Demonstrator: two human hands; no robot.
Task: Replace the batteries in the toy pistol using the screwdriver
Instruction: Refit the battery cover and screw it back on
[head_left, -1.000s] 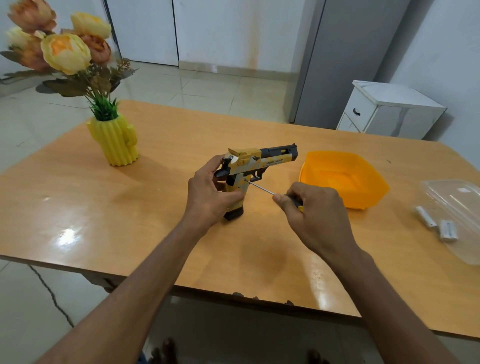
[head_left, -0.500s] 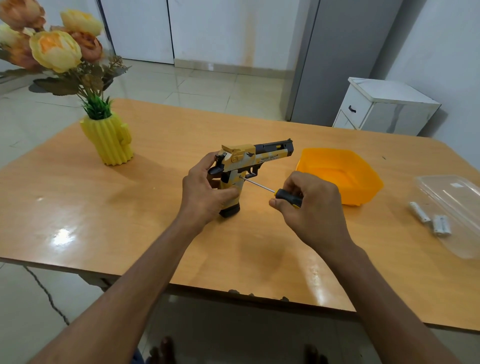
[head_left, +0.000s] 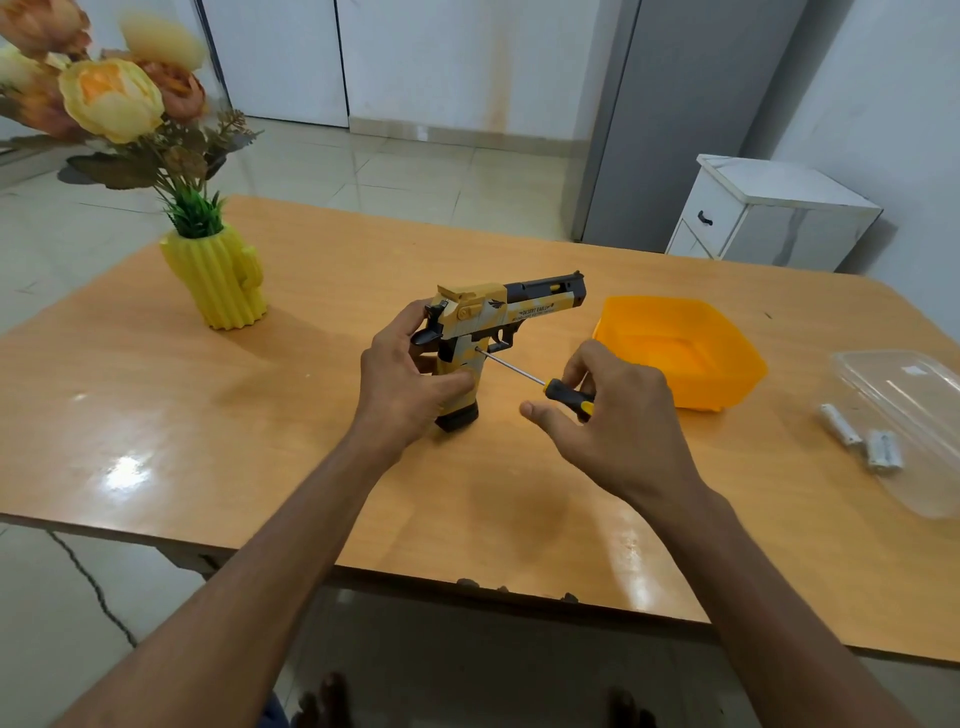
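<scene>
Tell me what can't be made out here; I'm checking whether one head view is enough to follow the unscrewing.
- Screw head: too small, covered by the screwdriver tip on the toy pistol.
- Pistol grip's near side: hidden by the left hand.
- Screwdriver handle's rear: hidden inside the right hand.
- Batteries: count unclear, blurred through the clear plastic lid.
- Lid's right part: cut off by the frame edge.

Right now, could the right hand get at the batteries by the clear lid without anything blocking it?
Probably yes. The batteries lie on bare table to the right hand's right, nothing between, but it holds the screwdriver.
</scene>
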